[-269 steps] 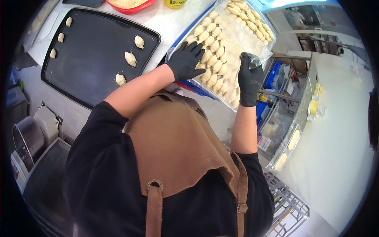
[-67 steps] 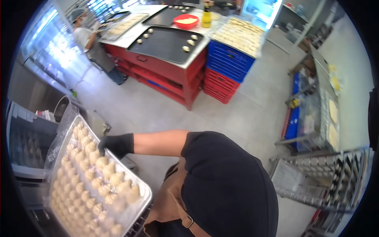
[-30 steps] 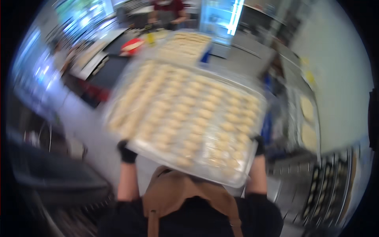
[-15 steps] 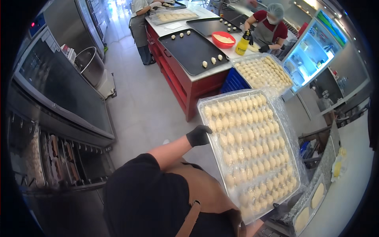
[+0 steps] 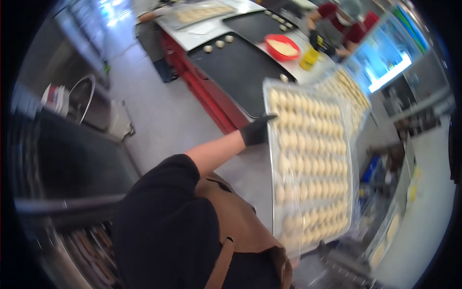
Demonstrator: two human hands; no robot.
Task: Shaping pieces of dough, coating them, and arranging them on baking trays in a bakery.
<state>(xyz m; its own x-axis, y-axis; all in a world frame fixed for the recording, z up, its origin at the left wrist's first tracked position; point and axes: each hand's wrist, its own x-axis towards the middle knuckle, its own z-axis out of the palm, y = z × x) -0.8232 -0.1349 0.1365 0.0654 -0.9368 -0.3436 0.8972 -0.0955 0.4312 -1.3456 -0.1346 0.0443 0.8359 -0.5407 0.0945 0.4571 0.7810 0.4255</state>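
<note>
Since 0.5 s ago, the dough tray (image 5: 276, 219) swung closer to the red table (image 5: 196, 96) in view, now overlapping its near corner and blocking part of the near black pan (image 5: 245, 72). Left hand (image 5: 255, 132), black glove: fingers closed on the tray's left rim, just off the table's near end. Right forearm (image 5: 294, 263) shows at the tray's lower edge, away from the table; right hand not clear there, can't tell its fingers. Tray tilted in view, rows of pale dough rolls (image 5: 313, 141), clear plastic over it. On the table: 2 black pans, the near 1 with 3 dough pieces (image 5: 220, 44) along its far-left side; red bowl (image 5: 282, 47), yellow bottle (image 5: 309, 58). Co-worker (image 5: 332, 26), red sleeves, at the table's far side. Second dough tray (image 5: 355, 98) beside the table's right end. Blurry.
</note>
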